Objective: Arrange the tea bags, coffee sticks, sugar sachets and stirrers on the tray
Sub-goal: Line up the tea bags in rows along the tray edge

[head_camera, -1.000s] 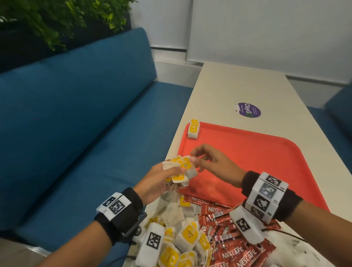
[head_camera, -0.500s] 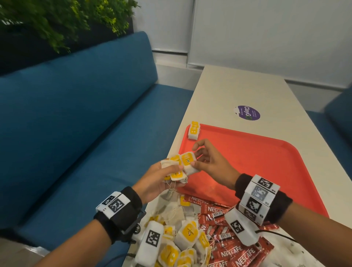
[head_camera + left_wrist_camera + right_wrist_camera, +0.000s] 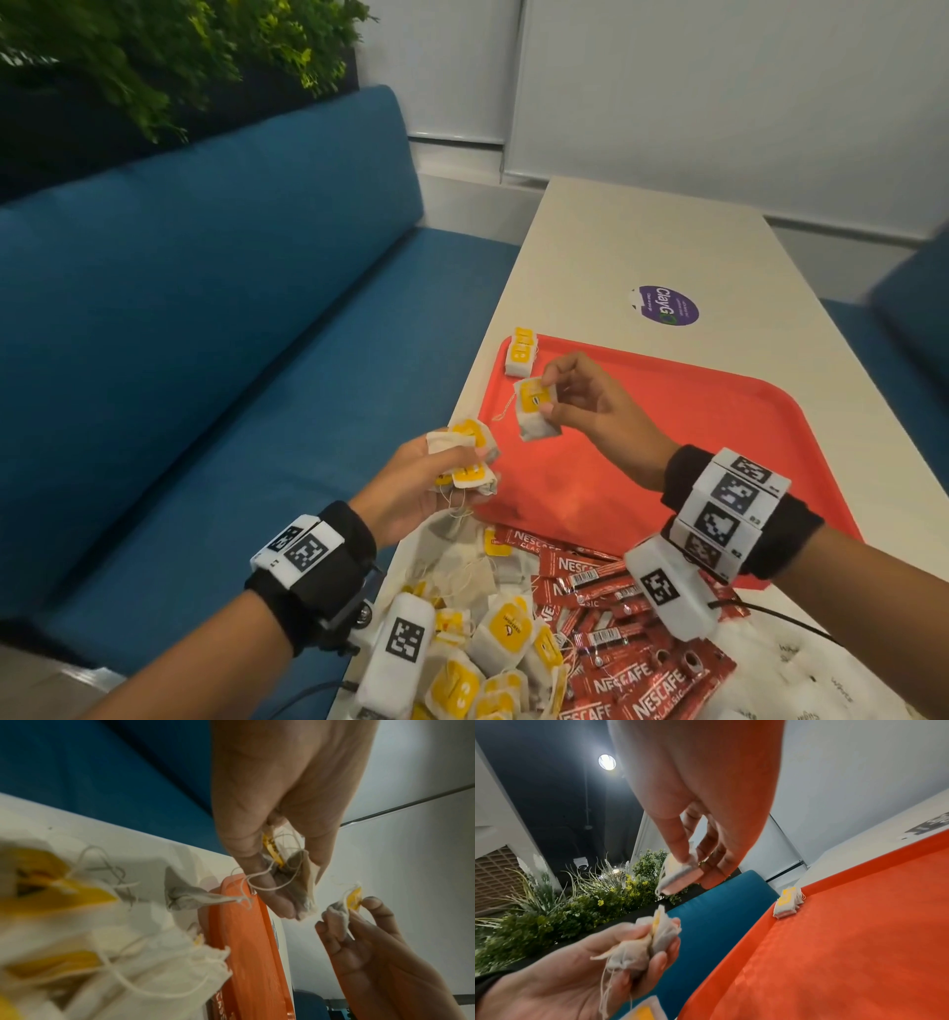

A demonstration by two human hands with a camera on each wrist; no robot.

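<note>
An orange-red tray (image 3: pixel 693 442) lies on the pale table, with a small stack of yellow-tagged tea bags (image 3: pixel 521 352) in its far left corner. My right hand (image 3: pixel 575 398) pinches a single tea bag (image 3: pixel 535 408) above the tray's left side, just short of that stack. My left hand (image 3: pixel 436 478) grips a bunch of tea bags (image 3: pixel 470 457) over the table's left edge, in front of the tray. In the right wrist view the pinched tea bag (image 3: pixel 680 877) hangs from the right fingertips (image 3: pixel 680 852) above the left hand's bunch (image 3: pixel 649 939).
A heap of loose tea bags (image 3: pixel 493 647) and red Nescafe coffee sticks (image 3: pixel 616 637) lies on the table's near end, with white sugar sachets (image 3: pixel 801 683) at the near right. A blue bench (image 3: pixel 231 334) runs along the left. A purple sticker (image 3: pixel 665 306) lies beyond the tray.
My right hand has pulled one tea bag out of the left hand's bunch and carried it up and away toward the stack in the tray's corner. The left hand has stayed roughly in place.
</note>
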